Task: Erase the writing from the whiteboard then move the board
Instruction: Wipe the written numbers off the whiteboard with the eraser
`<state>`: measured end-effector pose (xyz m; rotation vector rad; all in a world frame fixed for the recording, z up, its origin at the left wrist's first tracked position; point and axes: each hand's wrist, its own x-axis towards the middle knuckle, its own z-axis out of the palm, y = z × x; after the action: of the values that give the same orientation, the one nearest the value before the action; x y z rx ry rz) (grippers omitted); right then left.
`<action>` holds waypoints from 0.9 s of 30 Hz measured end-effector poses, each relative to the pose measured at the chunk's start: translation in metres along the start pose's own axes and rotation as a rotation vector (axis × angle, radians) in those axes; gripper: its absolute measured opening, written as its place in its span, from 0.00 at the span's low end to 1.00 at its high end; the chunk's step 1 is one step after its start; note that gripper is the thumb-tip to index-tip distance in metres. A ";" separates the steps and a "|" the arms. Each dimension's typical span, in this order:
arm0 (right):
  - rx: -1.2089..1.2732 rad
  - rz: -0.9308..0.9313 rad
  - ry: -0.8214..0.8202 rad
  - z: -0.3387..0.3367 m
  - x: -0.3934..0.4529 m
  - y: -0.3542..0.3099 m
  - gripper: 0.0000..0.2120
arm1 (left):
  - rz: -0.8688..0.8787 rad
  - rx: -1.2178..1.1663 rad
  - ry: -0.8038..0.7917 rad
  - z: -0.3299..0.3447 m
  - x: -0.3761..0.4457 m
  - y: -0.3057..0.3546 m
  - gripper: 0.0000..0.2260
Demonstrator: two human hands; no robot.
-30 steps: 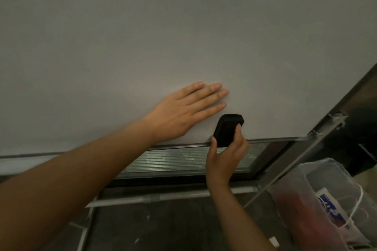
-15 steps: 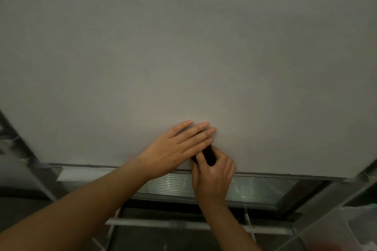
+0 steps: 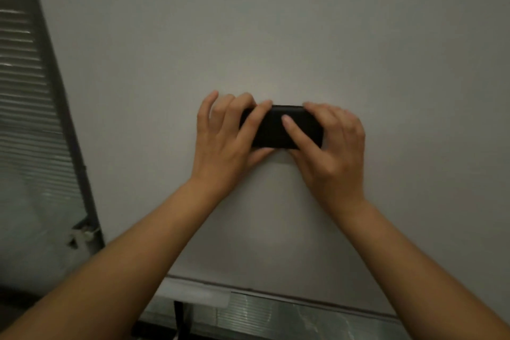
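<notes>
Both bare forearms reach forward and converge. The left hand [image 3: 223, 143] and right hand [image 3: 329, 152] meet at mid-height, fingers curled in a shared grip, thumbs underneath.

A large whiteboard [image 3: 276, 36] fills most of the frame, its pale grey surface showing no writing. A bright streak of reflected light crosses its top edge, upper centre. A black eraser [image 3: 278, 127] lies lengthwise against the board just above the middle of the frame, with fingers on both of its ends. Along the board's bottom edge, at the lower centre and right, runs a ribbed metal tray [image 3: 276, 315]. The board's dark frame edge [image 3: 69, 124] slants down the left side.
</notes>
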<state>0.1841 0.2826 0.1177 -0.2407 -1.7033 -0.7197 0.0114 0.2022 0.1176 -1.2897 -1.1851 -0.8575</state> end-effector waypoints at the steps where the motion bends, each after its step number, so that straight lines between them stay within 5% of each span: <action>1: 0.010 -0.011 0.008 0.002 -0.001 -0.002 0.19 | -0.006 -0.007 -0.001 -0.001 -0.003 -0.001 0.23; 9: 0.046 -0.092 -0.050 0.011 -0.055 -0.037 0.26 | -0.024 -0.036 -0.124 -0.009 -0.076 -0.002 0.23; 19: 0.059 -0.132 -0.178 0.021 -0.105 -0.085 0.15 | 0.015 0.006 -0.214 -0.032 -0.145 -0.015 0.19; 27: 0.081 -0.161 -0.192 0.038 -0.139 -0.113 0.16 | 0.077 0.053 -0.323 -0.042 -0.189 -0.025 0.20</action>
<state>0.1311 0.2458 -0.0537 -0.1198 -1.9475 -0.7631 -0.0490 0.1305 -0.0533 -1.4569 -1.3901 -0.5705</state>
